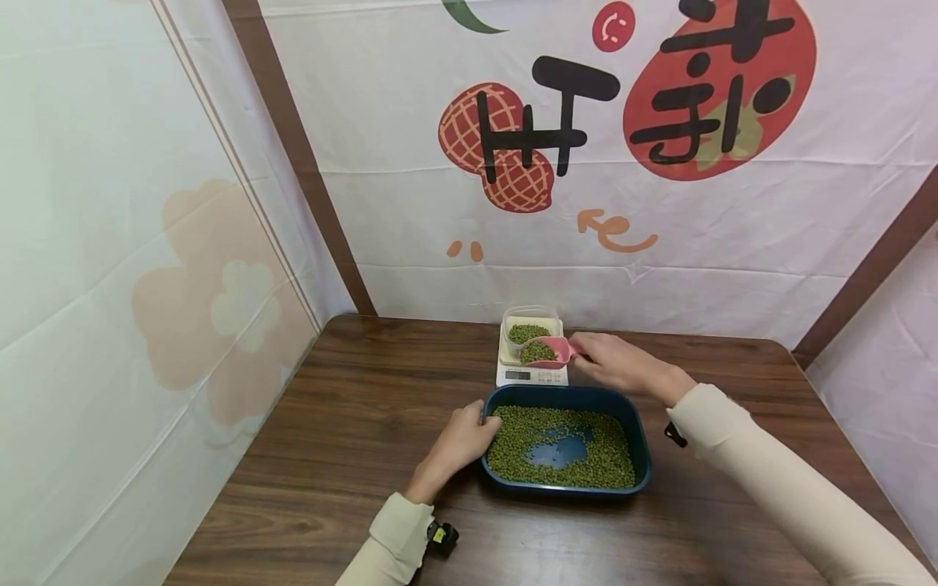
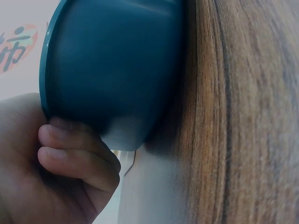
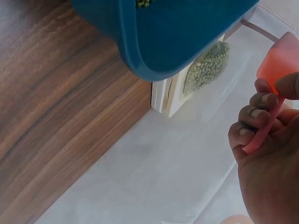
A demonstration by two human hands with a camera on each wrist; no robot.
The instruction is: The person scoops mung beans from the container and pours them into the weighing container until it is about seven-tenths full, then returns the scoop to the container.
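Note:
My right hand (image 1: 611,360) grips the handle of a pink scoop (image 1: 563,352), which carries a heap of green beans (image 1: 538,351). The scoop is over the front part of a clear plastic tub (image 1: 529,312) with more beans in it. That tub stands on a white digital scale (image 1: 512,377). With my left hand (image 1: 466,435) I hold the left rim of a dark blue basin (image 1: 560,491); in the left wrist view, curled fingers (image 2: 77,161) show against its outer wall. Green beans are spread over the basin's floor, with a bare blue patch in the middle.
The brown wooden table (image 1: 352,439) runs back to a white printed cloth (image 1: 410,297) hanging behind it. Another cloth (image 1: 95,325) hangs along the left side. The basin sits directly in front of the scale.

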